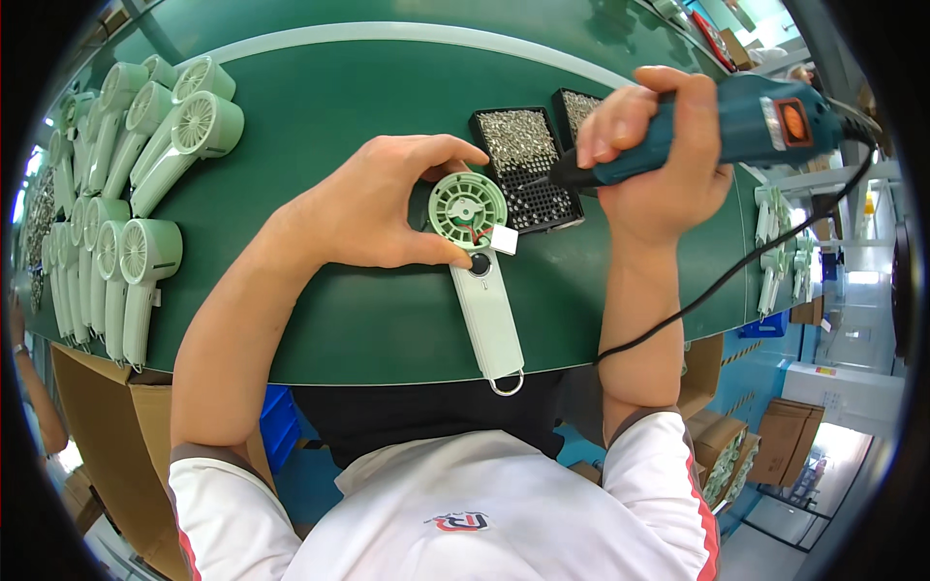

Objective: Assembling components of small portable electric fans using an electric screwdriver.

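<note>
A pale green handheld fan (489, 315) lies on the green table with its round head away from me and its handle and wire loop at the near edge. Red wires and a small white square piece show at the head's lower right. My left hand (392, 203) curves round the head, thumb and fingers gripping its left side. In my right hand (668, 155) is a dark teal electric screwdriver (746, 131), its tip pointing left over a black screw tray (523, 145). Rows of small screws fill the tray's far part; its nearer holes show dark. Whether the tip touches a screw I cannot tell.
Several green handheld fans (150, 252) stand crowded at the table's left. A second screw tray (578, 107) sits beside the first, partly behind my right hand. The screwdriver's black cord (746, 261) loops down past my right forearm. Cardboard boxes (126, 416) stand below the table edge.
</note>
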`<action>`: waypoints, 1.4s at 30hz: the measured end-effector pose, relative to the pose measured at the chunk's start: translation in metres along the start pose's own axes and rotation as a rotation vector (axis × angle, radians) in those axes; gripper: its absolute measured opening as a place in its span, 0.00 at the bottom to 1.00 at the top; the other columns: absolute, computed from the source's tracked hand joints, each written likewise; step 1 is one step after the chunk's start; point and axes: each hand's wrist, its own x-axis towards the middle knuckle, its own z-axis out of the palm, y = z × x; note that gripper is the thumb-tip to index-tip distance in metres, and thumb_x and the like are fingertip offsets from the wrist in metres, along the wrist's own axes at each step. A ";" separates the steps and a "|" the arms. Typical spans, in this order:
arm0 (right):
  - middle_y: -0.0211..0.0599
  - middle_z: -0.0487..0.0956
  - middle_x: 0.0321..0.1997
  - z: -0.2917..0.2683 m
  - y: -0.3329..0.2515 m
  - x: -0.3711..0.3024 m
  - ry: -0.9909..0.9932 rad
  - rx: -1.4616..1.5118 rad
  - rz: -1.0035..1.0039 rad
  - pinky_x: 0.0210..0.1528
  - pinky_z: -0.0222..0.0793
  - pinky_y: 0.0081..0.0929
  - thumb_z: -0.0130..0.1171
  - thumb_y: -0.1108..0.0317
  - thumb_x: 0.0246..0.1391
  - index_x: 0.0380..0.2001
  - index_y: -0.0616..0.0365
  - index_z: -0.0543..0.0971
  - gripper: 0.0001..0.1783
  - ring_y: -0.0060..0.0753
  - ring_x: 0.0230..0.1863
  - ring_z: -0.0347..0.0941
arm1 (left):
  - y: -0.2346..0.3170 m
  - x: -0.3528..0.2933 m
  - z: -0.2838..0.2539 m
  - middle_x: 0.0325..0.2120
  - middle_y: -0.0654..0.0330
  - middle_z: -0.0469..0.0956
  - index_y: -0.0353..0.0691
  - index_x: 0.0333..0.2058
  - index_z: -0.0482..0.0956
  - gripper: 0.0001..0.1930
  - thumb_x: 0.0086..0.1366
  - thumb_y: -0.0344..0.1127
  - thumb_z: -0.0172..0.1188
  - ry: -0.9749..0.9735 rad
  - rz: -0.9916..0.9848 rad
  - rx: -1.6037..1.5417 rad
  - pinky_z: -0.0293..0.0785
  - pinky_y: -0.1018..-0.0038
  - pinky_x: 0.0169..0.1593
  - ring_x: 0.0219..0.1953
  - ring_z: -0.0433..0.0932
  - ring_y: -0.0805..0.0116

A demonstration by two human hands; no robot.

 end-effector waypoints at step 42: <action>0.23 0.76 0.16 0.070 0.020 0.004 -0.209 -0.158 -0.074 0.19 0.63 0.19 0.69 0.71 0.59 0.20 0.61 0.78 0.15 0.13 0.17 0.71 | 0.009 0.003 -0.003 0.42 0.48 0.86 0.33 0.46 0.82 0.32 0.44 0.43 0.83 0.033 0.080 0.062 0.76 0.60 0.54 0.48 0.84 0.48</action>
